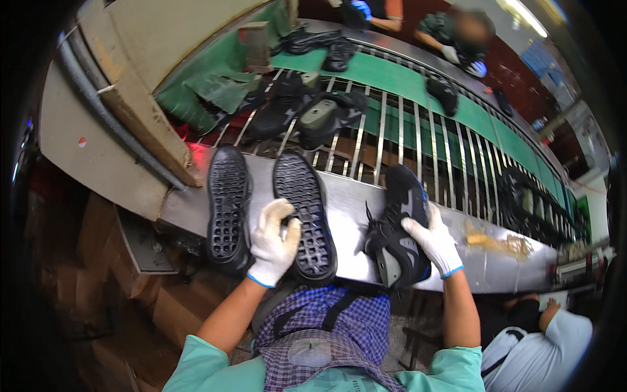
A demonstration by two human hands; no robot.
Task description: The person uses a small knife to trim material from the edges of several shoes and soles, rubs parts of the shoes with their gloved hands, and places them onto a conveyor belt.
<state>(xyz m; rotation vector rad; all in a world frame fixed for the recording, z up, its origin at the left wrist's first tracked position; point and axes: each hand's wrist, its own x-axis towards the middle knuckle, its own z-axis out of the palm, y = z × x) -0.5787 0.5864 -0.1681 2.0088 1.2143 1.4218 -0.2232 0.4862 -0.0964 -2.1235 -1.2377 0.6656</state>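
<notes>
Two black shoes lie side by side on the metal ledge, with their studded soles up: the left shoe (228,202) and the middle shoe (304,196). My left hand (274,243), in a white knit glove, is at the middle shoe's left edge. Its thumb and fingers curve apart, and nothing shows between them. Farther right, my right hand (436,243), gloved the same way, grips a black and grey shoe (401,225) by its right side. The thumb lies over the upper; the other fingers are partly hidden. This shoe is tilted, its laces facing left.
Beyond the metal ledge (356,202) runs a slatted conveyor (385,137) with green strips, carrying several dark shoes (326,117). A beige machine housing (104,157) borders the left. Cardboard boxes (186,304) stand below it. Co-workers (450,39) are across the line; another person (542,346) is at lower right.
</notes>
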